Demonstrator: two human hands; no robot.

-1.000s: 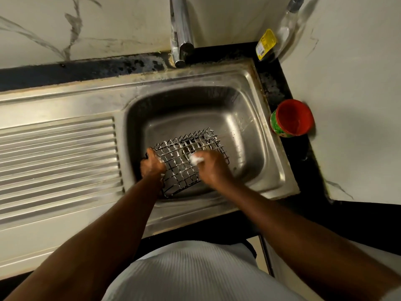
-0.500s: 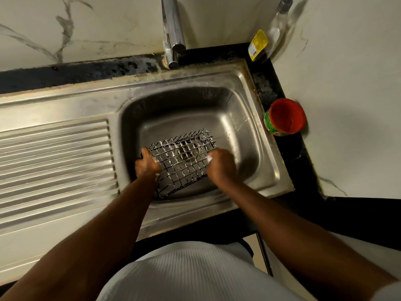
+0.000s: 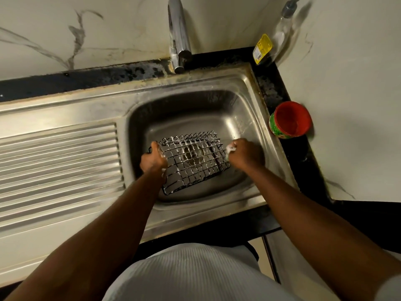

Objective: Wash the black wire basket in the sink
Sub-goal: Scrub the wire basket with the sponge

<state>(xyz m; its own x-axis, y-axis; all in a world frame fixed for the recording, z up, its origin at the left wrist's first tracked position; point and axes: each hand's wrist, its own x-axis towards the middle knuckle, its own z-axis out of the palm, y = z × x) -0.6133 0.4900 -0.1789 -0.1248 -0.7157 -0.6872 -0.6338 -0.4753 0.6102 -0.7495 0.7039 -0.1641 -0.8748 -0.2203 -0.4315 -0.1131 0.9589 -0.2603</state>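
Head view: the black wire basket (image 3: 195, 168), flecked with suds, lies tilted in the sink (image 3: 219, 82) basin. Left hand (image 3: 153, 160) grips its left edge. Right hand (image 3: 246, 154), fingers curled around a white foamy pad (image 3: 230, 149), is at the basket's right edge.

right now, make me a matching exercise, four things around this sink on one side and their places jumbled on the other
1 wire basket
2 red cup
3 soap bottle
4 tap

a back right corner of the counter
b in the sink basin
c at the sink's back rim
d counter right of the sink

Pairs: 1-b, 2-d, 3-a, 4-c
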